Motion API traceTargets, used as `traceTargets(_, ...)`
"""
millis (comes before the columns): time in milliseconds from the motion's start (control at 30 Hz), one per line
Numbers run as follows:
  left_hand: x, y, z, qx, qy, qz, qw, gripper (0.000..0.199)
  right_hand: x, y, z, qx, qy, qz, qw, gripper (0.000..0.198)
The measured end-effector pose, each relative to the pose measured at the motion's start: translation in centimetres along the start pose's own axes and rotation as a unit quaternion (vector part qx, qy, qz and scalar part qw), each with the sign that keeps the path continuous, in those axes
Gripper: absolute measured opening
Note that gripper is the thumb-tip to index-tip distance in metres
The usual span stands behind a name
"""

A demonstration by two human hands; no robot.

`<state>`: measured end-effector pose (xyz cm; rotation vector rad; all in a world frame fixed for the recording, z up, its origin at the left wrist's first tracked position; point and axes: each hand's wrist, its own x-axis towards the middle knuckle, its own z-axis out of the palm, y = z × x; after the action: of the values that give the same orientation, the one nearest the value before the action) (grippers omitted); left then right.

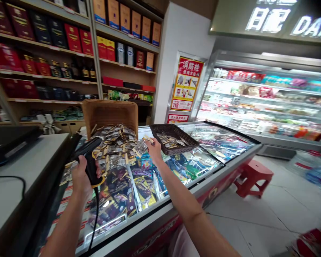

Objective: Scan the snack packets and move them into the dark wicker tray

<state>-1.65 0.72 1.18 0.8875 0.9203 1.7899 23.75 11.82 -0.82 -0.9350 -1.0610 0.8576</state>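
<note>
My left hand (81,175) is wrapped round the grip of a black barcode scanner (91,166) with yellow trim, its cord hanging down over the freezer. In my right hand (154,149) is a small clear packet (141,147) with a tan edge, pinched between thumb and fingers. Many similar packets (117,142) spill out of a tipped tan basket (109,110) onto the freezer's glass top. Just right of my right hand stands a dark woven basket (173,134) with several such packets lying in it.
Under the glass, the chest freezer (160,210) holds colourful bags. A counter (42,157) with a black device (10,142) is at the left. A red stool (254,175) stands on the floor at the right, near large water bottles (307,164). Shelves of boxes line the back.
</note>
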Motion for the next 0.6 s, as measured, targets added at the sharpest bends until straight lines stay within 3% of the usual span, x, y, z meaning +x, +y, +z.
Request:
traceTargets(167, -1.8, -1.9, 1.6, 0.104, -0.116, -0.027, 0.987, 0.058, 0.0, -0.2, -2.5, 0.109, 0.065, 0.046, 0.991, 0.04)
traceTargets(300, -2.9, -3.0, 2.1, 0.166, -0.171, -0.037, 0.971, 0.055, 0.0, -0.7, -2.9, 0.141, 0.058, 0.054, 0.987, 0.038)
traceTargets(600, -2.4, -3.7, 1.4, 0.195, -0.204, -0.043, 0.958, 0.053, 0.3, -0.6, -3.2, 0.144, 0.071, 0.055, 0.986, 0.035)
